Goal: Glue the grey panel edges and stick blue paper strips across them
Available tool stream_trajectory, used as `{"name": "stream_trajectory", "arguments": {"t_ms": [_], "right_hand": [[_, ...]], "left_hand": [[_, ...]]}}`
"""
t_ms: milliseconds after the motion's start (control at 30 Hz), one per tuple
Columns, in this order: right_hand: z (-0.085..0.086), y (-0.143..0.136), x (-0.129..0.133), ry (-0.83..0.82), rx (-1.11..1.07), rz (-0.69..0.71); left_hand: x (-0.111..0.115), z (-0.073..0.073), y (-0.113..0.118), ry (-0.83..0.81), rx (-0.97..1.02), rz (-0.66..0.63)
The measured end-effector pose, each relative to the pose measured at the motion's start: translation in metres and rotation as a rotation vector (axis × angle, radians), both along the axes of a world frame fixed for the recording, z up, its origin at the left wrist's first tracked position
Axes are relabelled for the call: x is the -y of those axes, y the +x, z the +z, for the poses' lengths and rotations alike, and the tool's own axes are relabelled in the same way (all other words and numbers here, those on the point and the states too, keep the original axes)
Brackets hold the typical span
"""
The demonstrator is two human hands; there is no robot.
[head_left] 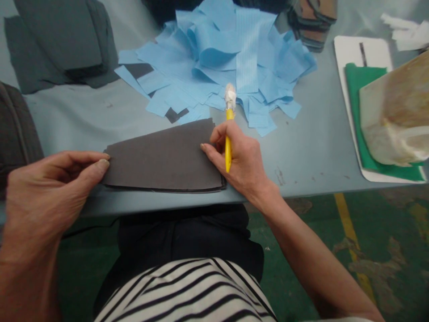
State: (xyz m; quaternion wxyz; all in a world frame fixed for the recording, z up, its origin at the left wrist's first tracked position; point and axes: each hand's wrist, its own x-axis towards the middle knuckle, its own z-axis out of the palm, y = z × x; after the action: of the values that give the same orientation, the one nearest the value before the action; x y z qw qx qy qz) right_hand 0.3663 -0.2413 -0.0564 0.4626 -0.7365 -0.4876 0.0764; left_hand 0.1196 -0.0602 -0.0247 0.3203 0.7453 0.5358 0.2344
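Note:
A stack of dark grey fabric pieces lies near the table's front edge. My left hand pinches the left end of the stack between thumb and fingertips. On the other side, my right hand holds a yellow-handled brush, its whitish, caked tip pointing away from me. The thumb of that hand rests on the right end of the grey stack. Beyond the stack spreads a loose heap of light blue strips.
Dark folded fabric lies at the back left, more dark cloth at the left edge. At the right, a stained container stands on green material over a white board. Brown-and-dark pieces are stacked at the back.

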Motion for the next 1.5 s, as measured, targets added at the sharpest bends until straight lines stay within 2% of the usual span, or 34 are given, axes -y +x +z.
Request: {"name": "stream_trajectory", "arguments": {"t_ms": [267,500,800,1167,1500], "right_hand": [[-0.002,-0.002,0.000,0.037,0.062,0.004],[-0.002,-0.003,0.001,0.038,0.090,0.010],[0.000,-0.004,0.002,0.048,0.128,0.005],[0.003,-0.006,0.003,0.036,0.156,0.008],[0.004,-0.006,0.006,0.005,0.357,0.037]], "left_hand": [[-0.007,-0.008,-0.008,0.060,-0.123,-0.055],[0.008,0.004,0.006,0.071,-0.057,0.004],[0.010,0.010,0.009,0.010,-0.060,-0.019],[0.006,0.007,0.004,-0.028,-0.009,-0.062],[0.001,0.001,0.000,-0.067,0.079,-0.133]]}}
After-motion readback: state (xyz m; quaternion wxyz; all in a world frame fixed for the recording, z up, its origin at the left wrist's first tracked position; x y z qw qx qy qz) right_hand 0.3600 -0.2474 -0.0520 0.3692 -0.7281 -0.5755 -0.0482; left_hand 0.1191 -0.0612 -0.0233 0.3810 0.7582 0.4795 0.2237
